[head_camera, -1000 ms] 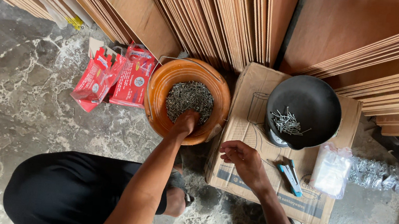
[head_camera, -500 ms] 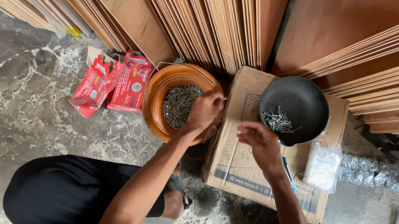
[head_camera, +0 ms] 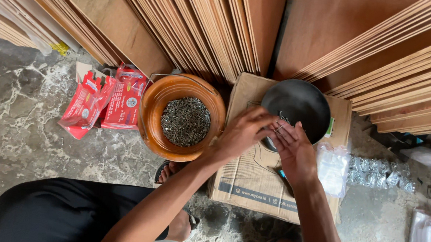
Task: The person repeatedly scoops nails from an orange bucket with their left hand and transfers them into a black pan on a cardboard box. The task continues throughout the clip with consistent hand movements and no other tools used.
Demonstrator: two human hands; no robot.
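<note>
One black bowl [head_camera: 303, 107], two hands, one orange bucket [head_camera: 153, 111]

This looks like a building-materials store or a carpentry workshop's stockroom. Tall stacks of plywood sheets [head_camera: 205, 22] lean on edge along the back, filling the whole upper part of the view, their thin layered edges showing. The ground is a rough, stained concrete floor [head_camera: 5, 113], not a household surface. On it stands an orange plastic bucket [head_camera: 156, 130] filled with loose nails [head_camera: 185, 121], next to red retail packets [head_camera: 104, 100]. A cardboard box [head_camera: 252, 179] serves as a work surface and carries a black pan [head_camera: 304, 101] holding a few nails. Clear bags of small metal hardware [head_camera: 380, 173] lie to the right.
</note>
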